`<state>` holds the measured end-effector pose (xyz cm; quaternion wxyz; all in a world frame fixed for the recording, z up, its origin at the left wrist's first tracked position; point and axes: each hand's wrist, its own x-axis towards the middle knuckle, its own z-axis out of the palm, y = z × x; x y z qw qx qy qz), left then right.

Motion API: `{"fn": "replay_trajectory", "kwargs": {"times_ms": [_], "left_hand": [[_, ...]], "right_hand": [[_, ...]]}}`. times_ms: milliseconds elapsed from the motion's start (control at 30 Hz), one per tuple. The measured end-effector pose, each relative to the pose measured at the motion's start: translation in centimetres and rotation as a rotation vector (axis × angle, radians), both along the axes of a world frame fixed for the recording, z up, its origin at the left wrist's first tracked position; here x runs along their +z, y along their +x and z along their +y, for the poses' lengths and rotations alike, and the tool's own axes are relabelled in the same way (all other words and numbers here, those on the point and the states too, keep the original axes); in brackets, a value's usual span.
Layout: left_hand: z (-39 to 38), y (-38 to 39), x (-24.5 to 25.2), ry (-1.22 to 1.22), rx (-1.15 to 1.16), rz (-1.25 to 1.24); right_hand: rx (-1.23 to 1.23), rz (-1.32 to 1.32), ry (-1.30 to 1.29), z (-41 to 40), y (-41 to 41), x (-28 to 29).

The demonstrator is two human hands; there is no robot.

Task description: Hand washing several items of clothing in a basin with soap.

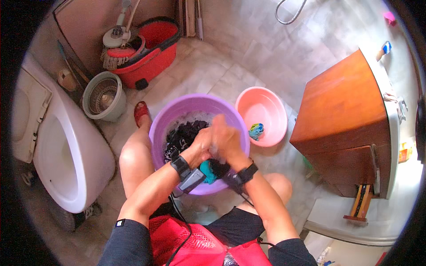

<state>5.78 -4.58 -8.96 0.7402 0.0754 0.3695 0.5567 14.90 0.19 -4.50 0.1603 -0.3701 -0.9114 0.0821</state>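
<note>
Both of my hands are together above a purple plastic basin point(198, 98) that stands on the floor between my legs. My left hand point(203, 143) is partly closed, its fingers against the other hand. My right hand point(226, 138) is blurred; whether either hand holds something small is hidden. Below them, dark wet clothes point(186, 134) lie in soapy water with foam point(199, 116) around them. A turquoise cloth point(208, 172) lies in the near part of the basin. To the right, a pink plastic basin point(266, 109) holds a crumpled blue and yellow cloth point(256, 131).
A white toilet point(96, 166) stands at the left. Behind it are a grey strainer bucket point(121, 99) and a red mop bucket point(146, 68) with a mop point(114, 61). A wooden cabinet point(342, 99) stands at the right. A metal shower hose point(291, 20) hangs into view at the top.
</note>
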Motion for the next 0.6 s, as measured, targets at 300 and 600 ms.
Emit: {"fn": "replay_trajectory", "kwargs": {"times_ms": [300, 600], "left_hand": [[-1.2, -0.9, 5.4, 0.041, -0.01, 0.122], [-1.0, -0.8, 2.0, 0.078, 0.088, 0.125]], "right_hand": [[0.012, 0.153, 0.028, 0.1, -1.1, 0.9], [0.159, 0.19, 0.142, 0.5, -1.1, -1.7]]}}
